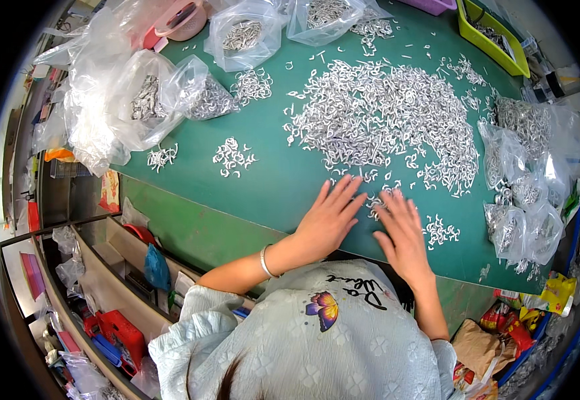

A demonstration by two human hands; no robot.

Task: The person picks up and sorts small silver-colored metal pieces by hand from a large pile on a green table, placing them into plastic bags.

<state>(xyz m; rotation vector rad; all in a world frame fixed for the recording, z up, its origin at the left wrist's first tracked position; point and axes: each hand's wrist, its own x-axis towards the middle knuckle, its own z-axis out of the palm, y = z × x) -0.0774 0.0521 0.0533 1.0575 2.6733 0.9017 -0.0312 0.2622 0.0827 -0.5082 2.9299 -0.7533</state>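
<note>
While clear bags of metal hooks (144,100) crowd the green table (270,180) at ten o'clock, the left hand (328,219) and right hand (403,230) lie flat, fingers spread, grasping nothing, over small silver hooks (374,202); the big hook pile (383,120) spreads at twelve o'clock.

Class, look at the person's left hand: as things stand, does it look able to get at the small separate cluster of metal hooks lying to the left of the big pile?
Probably yes. The left hand lies flat on the green table, and only bare surface shows between it and the small cluster; the plastic bags sit farther back.
</note>
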